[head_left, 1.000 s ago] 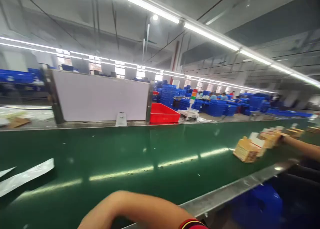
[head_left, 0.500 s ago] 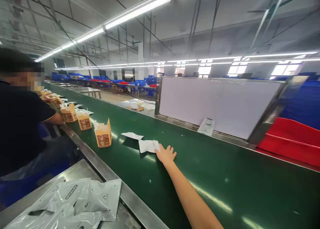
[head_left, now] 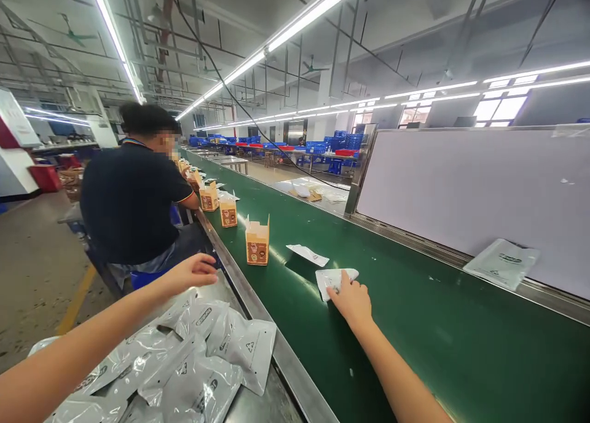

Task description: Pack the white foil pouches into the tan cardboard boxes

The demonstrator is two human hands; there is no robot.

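My right hand [head_left: 354,299] reaches over the green conveyor belt [head_left: 415,343], its thumb and fingers closed on the near edge of a flat white packet [head_left: 326,279]. Beyond this packet lies a second thin white packet [head_left: 308,255]. An open-topped brown and orange carton [head_left: 257,243] stands upright on the belt to their left. My left hand [head_left: 196,272] hovers over a heap of shiny white plastic pouches [head_left: 203,374]; its fingers are loosely bent and apart, with nothing in them.
A metal rail [head_left: 258,300] separates the pouch table from the belt. More cartons [head_left: 228,214] line the belt beside a seated co-worker [head_left: 133,195] in a dark shirt. Across the belt, a printed pouch [head_left: 502,263] leans on a white panel [head_left: 461,195].
The view has swung left. My left hand has come into view above the pouches. My right hand's fingers, spread beside the white packet before, have closed on its edge.
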